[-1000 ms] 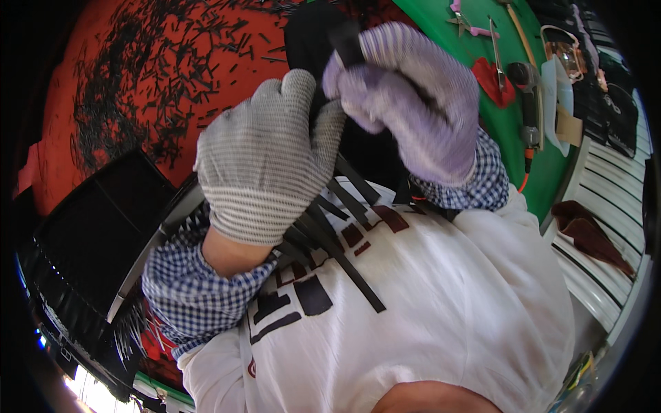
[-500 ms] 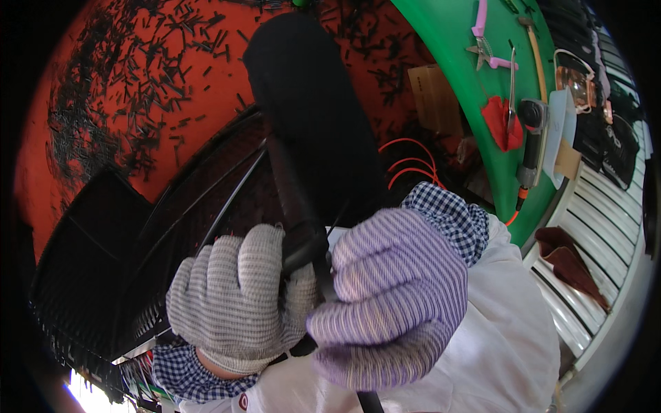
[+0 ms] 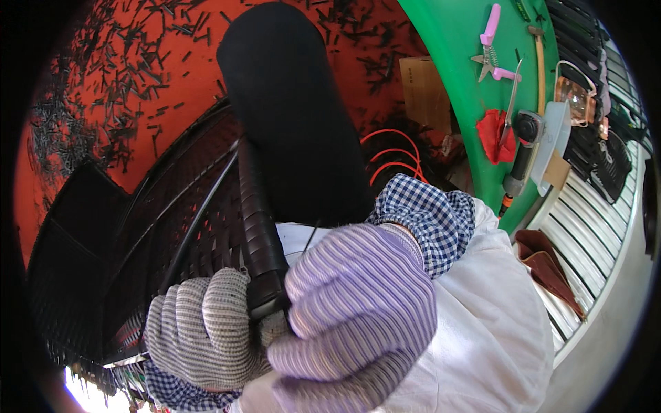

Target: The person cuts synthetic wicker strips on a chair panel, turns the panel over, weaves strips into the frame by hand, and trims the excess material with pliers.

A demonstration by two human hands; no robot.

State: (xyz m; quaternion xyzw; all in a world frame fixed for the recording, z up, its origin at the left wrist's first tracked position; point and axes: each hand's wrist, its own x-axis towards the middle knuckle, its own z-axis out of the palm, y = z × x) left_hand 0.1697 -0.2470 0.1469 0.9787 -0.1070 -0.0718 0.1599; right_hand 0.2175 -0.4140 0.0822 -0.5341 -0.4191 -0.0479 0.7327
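Left hand (image 3: 203, 330), in a grey-and-white striped knit glove, fingers curled shut around the lower end of a black woven strip (image 3: 260, 234). Right hand (image 3: 358, 310), in a purple-and-white striped knit glove, fingers likewise closed tight on the same strip, just beside and touching the left hand. The strip is ribbed and glossy; it rises from between the two hands along the edge of a broad black rounded panel (image 3: 296, 117), which fills the upper middle of the view, close to the camera. Blue-and-white checked cuff (image 3: 427, 217) at the right wrist, over a white garment (image 3: 482, 323). Black wicker weave (image 3: 179, 227), a curved frame of dark bands, lies left of and behind the hands. Red floor (image 3: 138, 76) beyond, strewn with short black cut offcuts. Orange cord (image 3: 392, 155), looped, right of the panel. Green worktop (image 3: 468, 55), upper right, bearing pink-handled pliers (image 3: 490, 38), a red cloth (image 3: 492, 134), and a black-and-orange hand tool (image 3: 520, 162). White slatted surface (image 3: 599, 227) at far right with a brown folded piece (image 3: 547, 265) on it.
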